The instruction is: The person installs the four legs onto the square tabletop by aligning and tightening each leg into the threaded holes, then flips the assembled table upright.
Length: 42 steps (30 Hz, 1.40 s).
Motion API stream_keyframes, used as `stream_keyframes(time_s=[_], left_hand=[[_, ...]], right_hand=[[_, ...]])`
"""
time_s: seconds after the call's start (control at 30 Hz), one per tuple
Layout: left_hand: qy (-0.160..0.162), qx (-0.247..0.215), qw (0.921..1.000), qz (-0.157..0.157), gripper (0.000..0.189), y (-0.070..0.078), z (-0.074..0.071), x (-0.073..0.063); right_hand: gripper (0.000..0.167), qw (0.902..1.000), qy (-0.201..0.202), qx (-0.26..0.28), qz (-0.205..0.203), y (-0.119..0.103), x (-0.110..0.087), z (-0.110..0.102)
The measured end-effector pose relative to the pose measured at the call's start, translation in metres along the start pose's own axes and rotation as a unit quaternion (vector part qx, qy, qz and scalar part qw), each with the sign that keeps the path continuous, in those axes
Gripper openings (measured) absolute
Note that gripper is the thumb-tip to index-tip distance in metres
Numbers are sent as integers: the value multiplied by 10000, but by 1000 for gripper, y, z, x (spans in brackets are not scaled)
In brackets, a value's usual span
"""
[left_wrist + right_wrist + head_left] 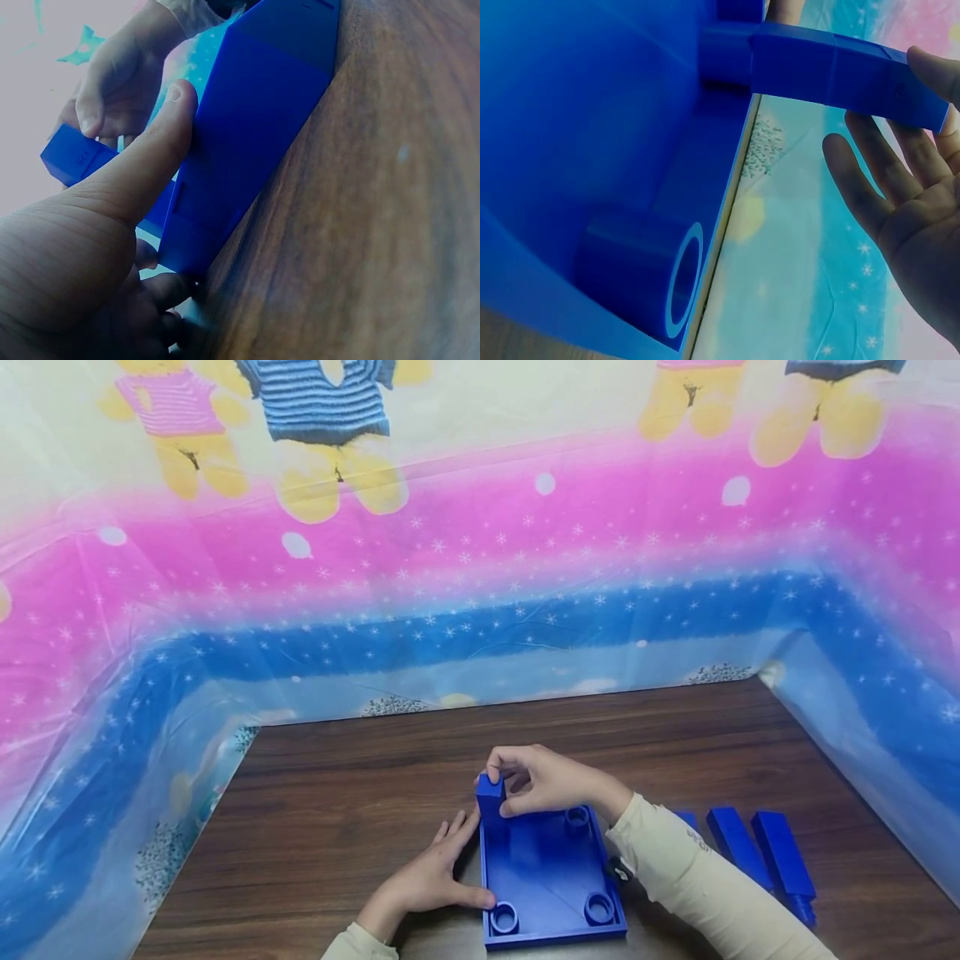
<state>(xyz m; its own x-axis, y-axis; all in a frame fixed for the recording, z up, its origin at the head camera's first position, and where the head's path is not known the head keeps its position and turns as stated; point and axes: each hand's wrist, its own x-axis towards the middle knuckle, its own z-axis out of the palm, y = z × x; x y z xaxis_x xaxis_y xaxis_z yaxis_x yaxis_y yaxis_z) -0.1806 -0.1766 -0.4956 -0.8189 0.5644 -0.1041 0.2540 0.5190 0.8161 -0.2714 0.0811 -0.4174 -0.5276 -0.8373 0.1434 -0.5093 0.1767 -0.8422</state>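
A shallow blue tray-like panel [547,881] lies on the table, with a raised rim and round hollow sockets at its corners. Over its far left corner stands a blue square post [491,802]; in the right wrist view the post's lower end [791,64] meets a round socket. My right hand [558,781] pinches the post near its top between thumb and fingers. My left hand [435,878] rests along the panel's left side with fingers spread, its thumb by the near left socket [504,918]. In the left wrist view the thumb [154,146] lies against the panel.
Two more blue posts [738,847] [783,852] lie right of the panel, partly behind the right forearm, with another blue piece [686,818] peeking out beside them. The brown wood-grain table [337,793] is bordered by a patterned cloth [450,643].
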Motion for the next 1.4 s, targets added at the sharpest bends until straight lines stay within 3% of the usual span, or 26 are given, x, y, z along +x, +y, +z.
stream_keyframes(time_s=[0.63,0.93,1.4], left_hand=[[-37,21,9998,-193,120,5,-1,0],[-31,94,9999,-74,119,4,0,-1],[-27,88,10000,0,119,0,0,0]], right_hand=[[29,9948,789,-613,178,-9,-6,17],[32,9887,1082,-1040,51,-17,-8,24],[32,9834,1126,-1420,78,-22,-7,29]])
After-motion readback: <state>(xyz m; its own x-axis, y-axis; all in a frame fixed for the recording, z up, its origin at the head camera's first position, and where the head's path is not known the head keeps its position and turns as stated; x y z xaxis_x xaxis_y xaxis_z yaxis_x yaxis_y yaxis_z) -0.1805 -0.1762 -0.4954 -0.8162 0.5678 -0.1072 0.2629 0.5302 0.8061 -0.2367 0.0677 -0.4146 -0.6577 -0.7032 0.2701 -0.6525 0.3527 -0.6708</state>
